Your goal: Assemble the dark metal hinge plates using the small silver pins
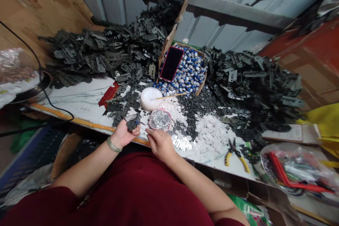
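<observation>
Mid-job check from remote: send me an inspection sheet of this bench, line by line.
Surface: white marbled tabletop, orange tape along its edge.
Job's things: dark plastic part, thin pin, pink-rimmed dish of silver pins.
Clutter: heaped dark plastic parts, boxed blue-and-white caps, phone, yellow-handled pliers.
Hands: left hand grips the part; right hand pinches the pin.
Cables: black cable along the bench's left end.
Surroundings: corrugated metal wall, cardboard sheet.

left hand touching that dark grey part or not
Touching: the head view shows the left hand closed around the dark grey part, which sits against its fingers.
</observation>
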The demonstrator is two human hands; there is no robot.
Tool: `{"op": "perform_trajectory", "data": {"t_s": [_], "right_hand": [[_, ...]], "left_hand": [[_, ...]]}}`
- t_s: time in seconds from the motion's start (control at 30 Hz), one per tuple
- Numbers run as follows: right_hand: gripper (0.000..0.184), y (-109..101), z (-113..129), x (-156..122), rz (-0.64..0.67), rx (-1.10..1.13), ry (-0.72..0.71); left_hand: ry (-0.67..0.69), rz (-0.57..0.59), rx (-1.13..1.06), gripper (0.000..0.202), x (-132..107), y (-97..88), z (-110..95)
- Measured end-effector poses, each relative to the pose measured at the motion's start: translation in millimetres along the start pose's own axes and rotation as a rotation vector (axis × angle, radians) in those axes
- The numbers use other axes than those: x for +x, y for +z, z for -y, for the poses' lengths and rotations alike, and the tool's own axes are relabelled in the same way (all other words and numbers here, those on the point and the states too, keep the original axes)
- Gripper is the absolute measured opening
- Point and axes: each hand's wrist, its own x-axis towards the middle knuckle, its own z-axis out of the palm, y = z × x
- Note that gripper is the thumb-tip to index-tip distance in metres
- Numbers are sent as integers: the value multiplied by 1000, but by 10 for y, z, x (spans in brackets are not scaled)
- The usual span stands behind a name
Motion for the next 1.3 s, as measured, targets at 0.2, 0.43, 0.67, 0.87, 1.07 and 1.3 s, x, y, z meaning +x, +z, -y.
{"op": "perform_trajectory", "data": {"t_s": [0.2, 0.43, 0.67, 0.87, 1.07, 1.3], "right_hand": [[26, 55, 38, -2, -15, 38, 62], [26, 92, 75, -30, -44, 103, 108], [25, 116, 100, -43, -59, 124, 118], [24, 148, 110, -60, -80, 100, 102], [24, 169, 120, -63, -53, -71, 30], [21, 215, 138, -73, -58, -60, 39]], "left_hand": [[41, 8, -8, 27, 10, 4, 44], [104, -44, -13, 23, 3, 40, 62], [180, -48, -36, 16, 1, 76, 79], [184, -79, -74, 18, 15, 72, 111], [151, -111, -117, 21, 36, 48, 125], [149, -48, -100, 36, 6, 127, 98]]}}
